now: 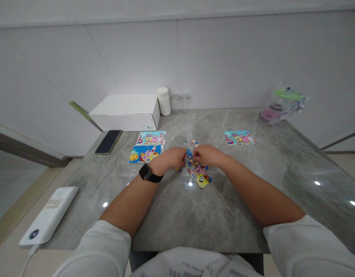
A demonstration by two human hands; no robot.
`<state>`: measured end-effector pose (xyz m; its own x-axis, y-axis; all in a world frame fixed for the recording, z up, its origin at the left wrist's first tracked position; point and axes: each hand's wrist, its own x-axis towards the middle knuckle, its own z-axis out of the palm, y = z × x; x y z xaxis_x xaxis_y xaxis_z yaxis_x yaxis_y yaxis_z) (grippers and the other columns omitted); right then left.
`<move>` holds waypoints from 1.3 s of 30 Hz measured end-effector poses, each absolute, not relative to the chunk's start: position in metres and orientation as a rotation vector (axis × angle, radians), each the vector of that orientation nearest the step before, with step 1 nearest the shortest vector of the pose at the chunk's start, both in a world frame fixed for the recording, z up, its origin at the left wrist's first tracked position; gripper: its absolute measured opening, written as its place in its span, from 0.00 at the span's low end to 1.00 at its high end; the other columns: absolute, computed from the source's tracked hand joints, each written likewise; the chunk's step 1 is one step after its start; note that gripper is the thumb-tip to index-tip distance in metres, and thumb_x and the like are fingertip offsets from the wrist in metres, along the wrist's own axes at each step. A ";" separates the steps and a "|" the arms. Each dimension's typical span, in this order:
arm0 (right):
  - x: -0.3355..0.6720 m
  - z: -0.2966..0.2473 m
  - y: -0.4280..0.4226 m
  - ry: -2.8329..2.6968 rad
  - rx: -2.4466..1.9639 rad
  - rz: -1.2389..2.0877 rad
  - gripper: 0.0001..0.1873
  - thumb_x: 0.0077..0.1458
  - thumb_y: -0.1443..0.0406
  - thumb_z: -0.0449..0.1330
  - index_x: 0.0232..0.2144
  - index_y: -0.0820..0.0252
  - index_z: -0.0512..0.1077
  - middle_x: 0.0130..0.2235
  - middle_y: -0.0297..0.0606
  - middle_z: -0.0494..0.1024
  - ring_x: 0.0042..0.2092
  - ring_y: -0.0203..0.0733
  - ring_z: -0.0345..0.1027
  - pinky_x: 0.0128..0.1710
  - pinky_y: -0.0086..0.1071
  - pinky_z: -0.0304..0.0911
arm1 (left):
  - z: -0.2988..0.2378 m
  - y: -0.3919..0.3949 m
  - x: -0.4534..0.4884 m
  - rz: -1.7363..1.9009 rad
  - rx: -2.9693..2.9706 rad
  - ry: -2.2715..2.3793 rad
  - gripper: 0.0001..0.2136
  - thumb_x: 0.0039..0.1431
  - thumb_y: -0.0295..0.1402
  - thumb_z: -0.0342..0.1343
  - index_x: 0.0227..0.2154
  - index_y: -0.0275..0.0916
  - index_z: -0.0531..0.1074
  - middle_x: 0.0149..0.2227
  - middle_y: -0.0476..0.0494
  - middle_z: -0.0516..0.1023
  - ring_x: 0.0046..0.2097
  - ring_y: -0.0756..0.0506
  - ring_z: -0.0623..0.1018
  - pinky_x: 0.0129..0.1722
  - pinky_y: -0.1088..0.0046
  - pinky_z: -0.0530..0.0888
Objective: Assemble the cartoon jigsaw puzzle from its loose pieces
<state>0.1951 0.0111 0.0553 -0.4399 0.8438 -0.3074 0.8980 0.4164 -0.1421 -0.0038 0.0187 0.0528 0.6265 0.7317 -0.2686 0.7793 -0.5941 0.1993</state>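
Small jigsaw puzzle pieces (189, 154) lie in a loose pile on the grey table between my two hands. Closest to me, a joined section of puzzle (201, 178) shows a yellow cartoon figure. My left hand (176, 157), with a black watch on its wrist, is at the pile's left side, fingers curled together. From the right, my right hand (205, 154) reaches into the pile with its fingertips pinched. Whatever the fingertips of either hand hold is too small to make out. A few loose pieces (194, 142) lie just beyond the hands.
Two cartoon picture cards (151, 137) lie left of my hands, another card (240, 137) to the right. A phone (108, 141), white box (124, 111), white bottle (164, 101), glass jars (185, 104) and bagged container (282, 104) stand farther back. A power bank (50, 213) sits front left.
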 end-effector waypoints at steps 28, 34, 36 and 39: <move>0.204 0.066 0.002 2.424 1.238 -0.450 0.17 0.53 0.63 0.68 0.45 0.61 0.84 0.44 0.45 0.86 0.43 0.48 0.79 0.37 0.31 0.64 | 0.051 -0.023 0.026 -0.219 2.554 1.186 0.30 0.53 0.45 0.71 0.54 0.35 0.71 0.53 0.32 0.81 0.52 0.33 0.81 0.46 0.63 0.76; 0.207 0.061 0.008 2.409 1.368 -0.351 0.15 0.55 0.66 0.64 0.45 0.62 0.83 0.45 0.49 0.86 0.45 0.51 0.80 0.37 0.33 0.64 | 0.050 -0.023 0.026 -0.252 2.523 1.297 0.29 0.56 0.48 0.68 0.54 0.37 0.70 0.52 0.32 0.81 0.52 0.32 0.82 0.46 0.62 0.76; 0.210 0.062 0.010 2.422 1.425 -0.347 0.15 0.56 0.65 0.64 0.46 0.61 0.83 0.46 0.49 0.85 0.46 0.52 0.79 0.38 0.33 0.64 | 0.052 -0.023 0.028 -0.247 2.496 1.366 0.30 0.56 0.51 0.67 0.54 0.36 0.71 0.52 0.31 0.81 0.52 0.31 0.81 0.46 0.61 0.76; 0.209 0.062 0.006 2.452 1.376 -0.401 0.17 0.57 0.56 0.66 0.45 0.60 0.82 0.44 0.48 0.85 0.44 0.51 0.79 0.37 0.33 0.65 | 0.055 -0.023 0.029 -0.254 2.469 1.452 0.28 0.59 0.52 0.64 0.53 0.34 0.72 0.52 0.29 0.80 0.51 0.30 0.81 0.46 0.60 0.77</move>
